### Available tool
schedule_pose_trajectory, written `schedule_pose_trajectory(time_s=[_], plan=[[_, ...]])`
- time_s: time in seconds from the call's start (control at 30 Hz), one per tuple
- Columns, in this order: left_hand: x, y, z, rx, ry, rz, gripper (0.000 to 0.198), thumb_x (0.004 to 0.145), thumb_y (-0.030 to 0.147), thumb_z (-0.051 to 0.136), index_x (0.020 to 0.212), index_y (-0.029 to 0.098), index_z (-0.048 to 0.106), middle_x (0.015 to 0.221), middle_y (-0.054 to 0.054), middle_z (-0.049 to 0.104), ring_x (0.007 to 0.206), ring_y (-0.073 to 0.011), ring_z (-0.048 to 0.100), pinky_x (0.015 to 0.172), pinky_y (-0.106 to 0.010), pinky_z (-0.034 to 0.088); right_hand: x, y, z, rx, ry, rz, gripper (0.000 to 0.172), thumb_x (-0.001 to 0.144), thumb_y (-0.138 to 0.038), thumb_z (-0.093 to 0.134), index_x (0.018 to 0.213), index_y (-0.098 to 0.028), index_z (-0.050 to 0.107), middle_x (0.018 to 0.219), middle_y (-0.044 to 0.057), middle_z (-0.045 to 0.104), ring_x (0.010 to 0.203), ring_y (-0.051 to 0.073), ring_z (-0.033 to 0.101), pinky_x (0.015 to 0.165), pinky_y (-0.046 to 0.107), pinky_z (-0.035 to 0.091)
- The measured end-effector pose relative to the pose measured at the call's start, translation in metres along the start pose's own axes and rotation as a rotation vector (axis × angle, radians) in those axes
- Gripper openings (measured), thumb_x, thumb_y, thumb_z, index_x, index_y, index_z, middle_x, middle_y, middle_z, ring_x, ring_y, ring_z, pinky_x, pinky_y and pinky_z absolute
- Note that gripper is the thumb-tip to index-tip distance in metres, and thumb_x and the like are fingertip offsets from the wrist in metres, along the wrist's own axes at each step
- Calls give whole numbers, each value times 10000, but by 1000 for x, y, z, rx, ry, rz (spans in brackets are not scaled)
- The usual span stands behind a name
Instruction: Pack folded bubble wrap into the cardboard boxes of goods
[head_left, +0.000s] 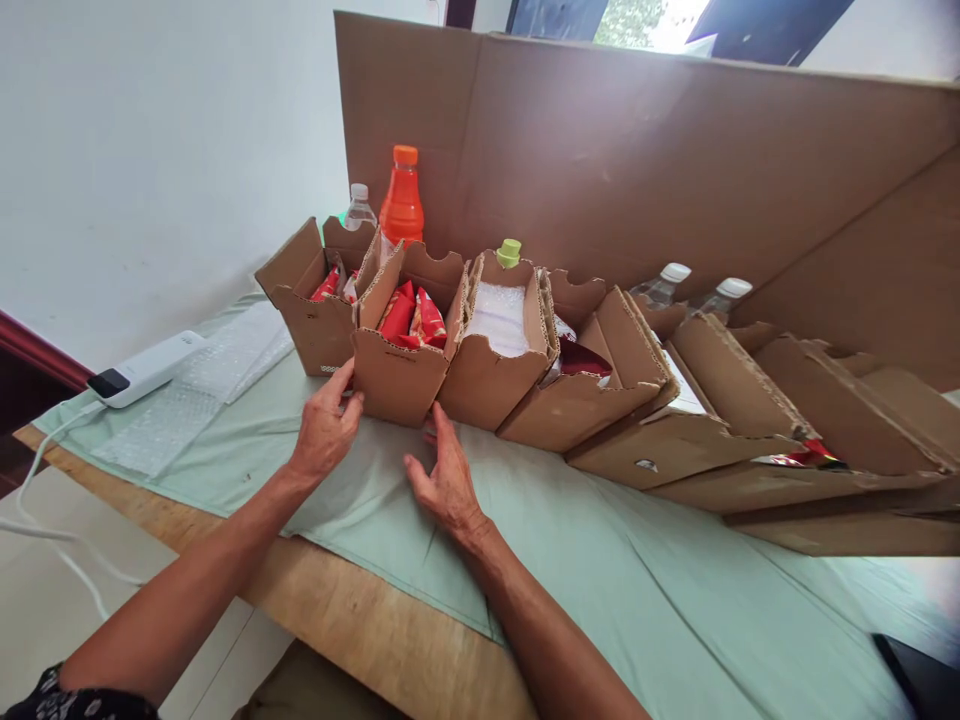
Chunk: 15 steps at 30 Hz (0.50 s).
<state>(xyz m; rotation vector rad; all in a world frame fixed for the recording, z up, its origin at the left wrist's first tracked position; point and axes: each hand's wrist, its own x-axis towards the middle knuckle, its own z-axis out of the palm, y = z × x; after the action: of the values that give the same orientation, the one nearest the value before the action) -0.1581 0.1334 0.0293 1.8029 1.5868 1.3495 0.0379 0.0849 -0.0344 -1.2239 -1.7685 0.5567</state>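
Several open cardboard boxes stand in a slanting row on a green cloth. My left hand (326, 425) touches the lower left side of the second box from the left (400, 385), which holds red packets (412, 318). Its fingertips are partly hidden at the box's edge. My right hand (448, 480) is at that box's lower right corner, thumb and fingers apart, with nothing held in it. To its left stands a box (319, 335) with red packets. The box to the right (491, 390) contains bubble wrap (499, 318).
Behind the row are an orange bottle (403, 205), clear bottles (664, 285) and a tall cardboard panel (600, 160). A white device (154, 368) with cables and bubble wrap (202, 385) lie at left. A black object (919, 675) is at lower right.
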Motion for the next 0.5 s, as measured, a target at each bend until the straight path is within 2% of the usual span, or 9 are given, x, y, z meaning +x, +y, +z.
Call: schedule_pose_trajectory(time_s=[0.1, 0.2, 0.3, 0.43, 0.5], plan=[[13, -7, 6, 55, 11, -56, 444, 821, 399, 536, 1133, 152, 734, 978, -95, 798, 859, -248, 740, 801, -347, 588, 2, -3, 1, -7, -17, -6, 880, 889, -230, 585, 1669, -191, 179, 1668, 195, 356, 1521, 298, 415, 1144, 513, 512], [17, -15, 10, 113, 13, -109, 331, 792, 437, 579, 906, 177, 750, 810, -79, 784, 740, -250, 721, 734, -344, 570, 0, -12, -2, -45, -48, -16, 740, 909, -215, 545, 1618, -193, 336, 1661, 170, 376, 1545, 283, 377, 1222, 529, 421], [20, -23, 12, 154, 18, -127, 320, 796, 450, 588, 883, 190, 753, 837, -82, 796, 752, -254, 728, 747, -348, 565, -2, -19, -2, -90, -103, -23, 719, 889, -216, 561, 1589, -181, 401, 1674, 158, 367, 1556, 277, 358, 1271, 523, 344], [26, -29, 19, 200, 35, -124, 341, 820, 445, 582, 901, 170, 767, 863, -124, 797, 795, -290, 745, 784, -393, 575, 1, -16, 0, -151, -176, -6, 842, 823, -253, 637, 1608, -124, 362, 1692, 195, 325, 1559, 318, 348, 1258, 543, 357], [25, -28, 21, 210, 36, -104, 334, 837, 433, 580, 903, 165, 768, 839, -126, 791, 782, -296, 747, 782, -410, 587, 2, -12, -1, -183, -200, -3, 819, 822, -255, 638, 1589, -106, 394, 1672, 205, 362, 1541, 320, 379, 1257, 545, 356]])
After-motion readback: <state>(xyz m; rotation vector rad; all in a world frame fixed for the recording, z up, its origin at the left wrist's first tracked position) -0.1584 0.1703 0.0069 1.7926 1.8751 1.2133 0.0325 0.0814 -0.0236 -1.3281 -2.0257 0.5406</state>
